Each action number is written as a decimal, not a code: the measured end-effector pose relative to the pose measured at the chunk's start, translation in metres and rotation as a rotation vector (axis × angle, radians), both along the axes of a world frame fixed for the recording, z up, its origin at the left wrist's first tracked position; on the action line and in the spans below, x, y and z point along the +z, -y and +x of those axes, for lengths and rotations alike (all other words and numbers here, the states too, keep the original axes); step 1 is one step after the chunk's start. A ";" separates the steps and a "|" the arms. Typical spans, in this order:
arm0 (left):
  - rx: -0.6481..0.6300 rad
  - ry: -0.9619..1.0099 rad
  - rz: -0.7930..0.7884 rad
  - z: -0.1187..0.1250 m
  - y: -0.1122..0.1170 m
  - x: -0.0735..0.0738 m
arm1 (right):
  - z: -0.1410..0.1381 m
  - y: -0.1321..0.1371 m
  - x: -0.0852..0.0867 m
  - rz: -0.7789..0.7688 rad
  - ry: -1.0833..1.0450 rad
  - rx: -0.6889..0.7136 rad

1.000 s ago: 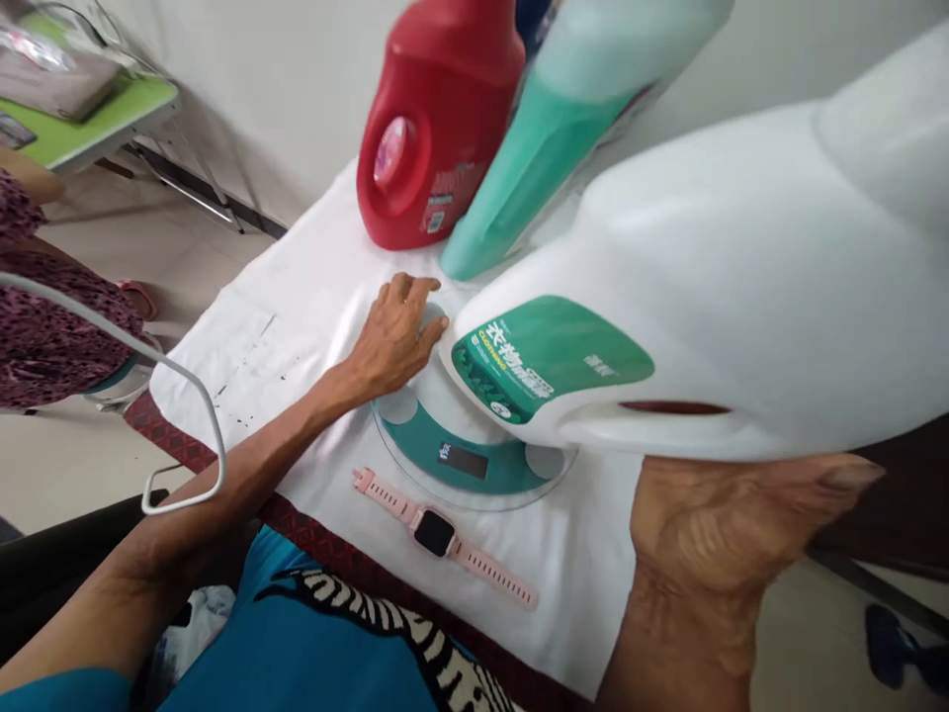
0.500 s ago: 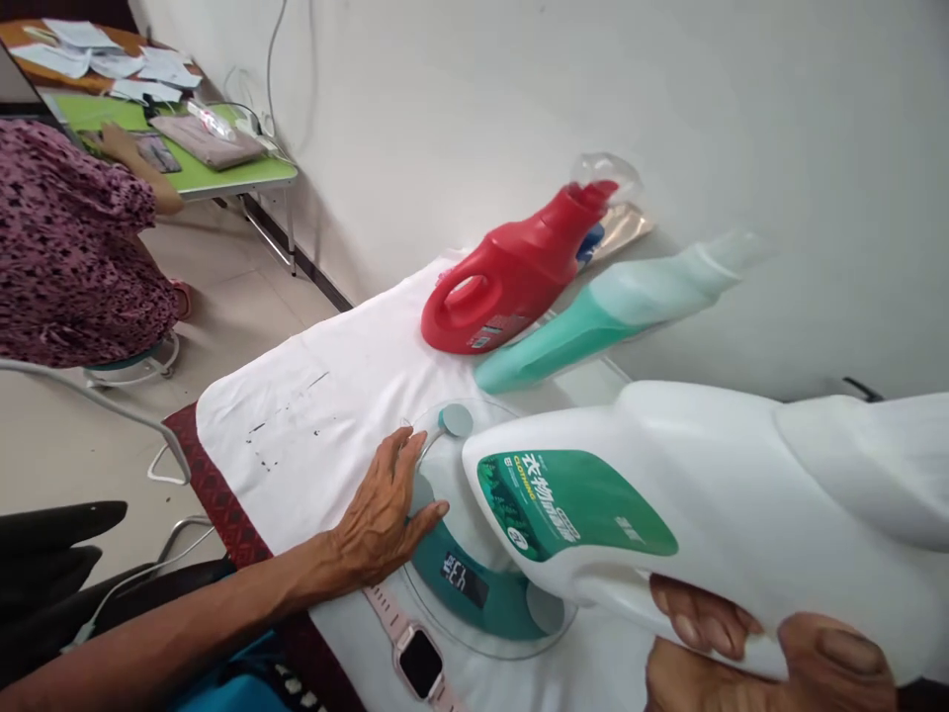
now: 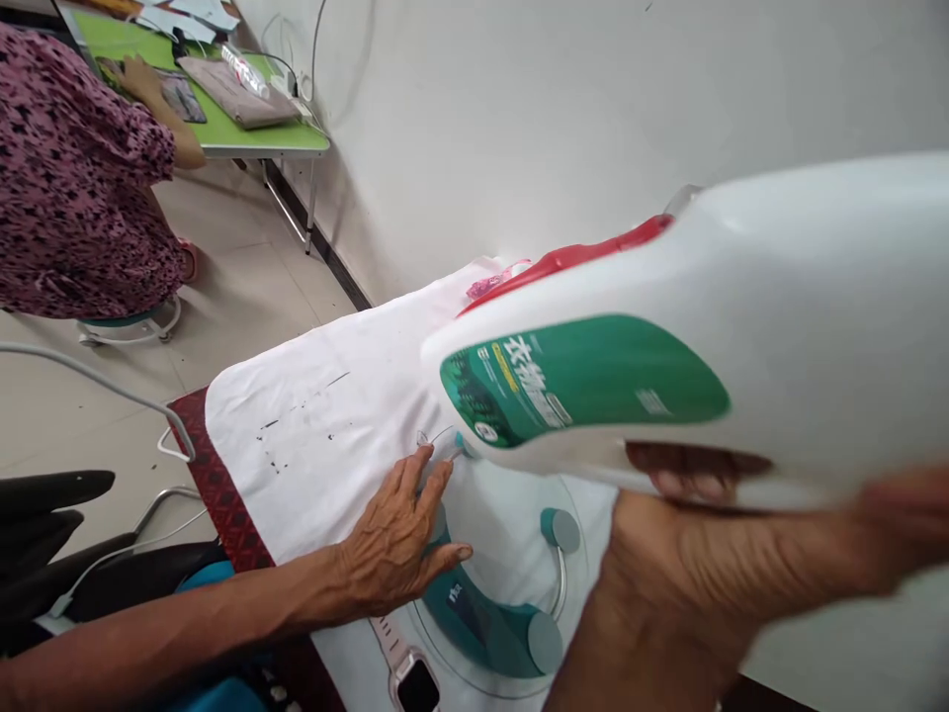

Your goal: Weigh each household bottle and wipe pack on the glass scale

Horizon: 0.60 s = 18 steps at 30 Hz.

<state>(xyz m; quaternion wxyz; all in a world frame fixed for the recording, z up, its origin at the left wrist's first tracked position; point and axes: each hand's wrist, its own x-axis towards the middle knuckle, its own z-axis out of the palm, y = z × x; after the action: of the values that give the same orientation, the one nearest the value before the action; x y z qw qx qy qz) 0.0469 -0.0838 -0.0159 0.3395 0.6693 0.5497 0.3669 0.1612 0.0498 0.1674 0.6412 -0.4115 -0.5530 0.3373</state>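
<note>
My right hand (image 3: pixel 712 534) grips the handle of a large white laundry detergent bottle (image 3: pixel 786 307) with a green label, held up off the scale and tilted across the view. Below its base, the round glass scale (image 3: pixel 511 643) with teal pads and a dark display lies on the white cloth. My left hand (image 3: pixel 404 534) rests at the scale's left side, fingers spread, holding nothing. Part of a red bottle (image 3: pixel 570 262) shows behind the white one. A smartwatch (image 3: pixel 416 684) with a pink strap lies near the scale's front left.
The white cloth (image 3: pixel 297 425) has black marks and lies over a dark red patterned cover (image 3: pixel 222 494). A seated person (image 3: pixel 81 188) is at a green table (image 3: pixel 133 40) on the left. A grey cable or tube (image 3: pixel 104 381) crosses the left side. The wall stands behind.
The white bottle has risen away from the scale and now blocks the green-and-white bottle and most of the red one. My left hand stays by the scale. The camera view has shifted slightly.
</note>
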 end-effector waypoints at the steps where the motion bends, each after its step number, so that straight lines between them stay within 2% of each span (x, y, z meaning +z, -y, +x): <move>1: -0.012 -0.017 -0.005 0.001 0.000 0.000 | -0.013 -0.009 -0.001 0.036 -0.048 0.027; 4: -0.026 -0.059 -0.007 0.002 -0.001 0.000 | -0.040 -0.033 -0.008 0.028 -0.121 0.078; 7: -0.006 -0.079 0.007 0.002 0.000 -0.002 | -0.052 -0.046 -0.025 -0.021 -0.158 0.118; 13: -0.012 -0.156 0.033 0.001 0.001 -0.002 | -0.056 -0.056 -0.062 -0.126 -0.183 0.047; 18: -0.007 -0.227 0.070 0.001 -0.001 -0.002 | -0.052 -0.070 -0.073 -0.129 -0.242 0.011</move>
<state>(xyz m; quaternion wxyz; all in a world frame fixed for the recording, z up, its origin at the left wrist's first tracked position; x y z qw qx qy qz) 0.0475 -0.0833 -0.0183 0.2529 0.7197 0.5693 0.3065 0.1088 0.1202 0.0949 0.6734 -0.4052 -0.4509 0.4231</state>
